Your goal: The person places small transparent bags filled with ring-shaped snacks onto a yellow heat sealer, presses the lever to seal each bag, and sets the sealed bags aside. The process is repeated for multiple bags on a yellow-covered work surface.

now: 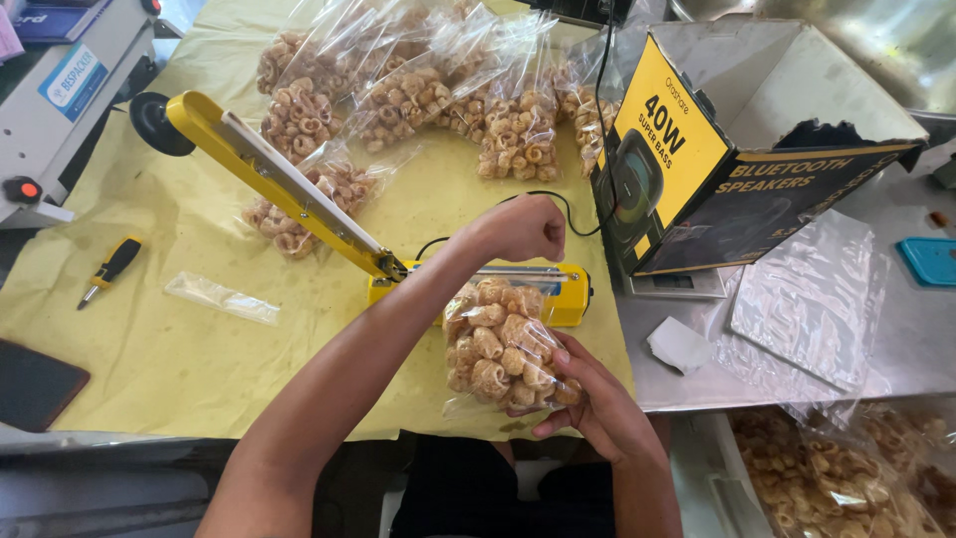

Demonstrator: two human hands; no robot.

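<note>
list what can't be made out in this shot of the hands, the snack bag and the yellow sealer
- Head view: the mouth of the snack bag is hidden behind the left hand and forearm.
- The yellow sealer base and sealing strip are largely covered by that forearm.
- The right hand palm is hidden under the bag.
- The scale display is too small, shaded by the cardboard box.

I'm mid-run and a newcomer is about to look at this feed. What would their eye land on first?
Probably the yellow heat sealer, its arm raised diagonally across the yellow-covered table. In front of it, the right hand cups a clear bag of fried snack rings while the left hand is fisted over the sealer's base. Filled snack bags pile up behind, beside a black-and-yellow cardboard box.
</note>
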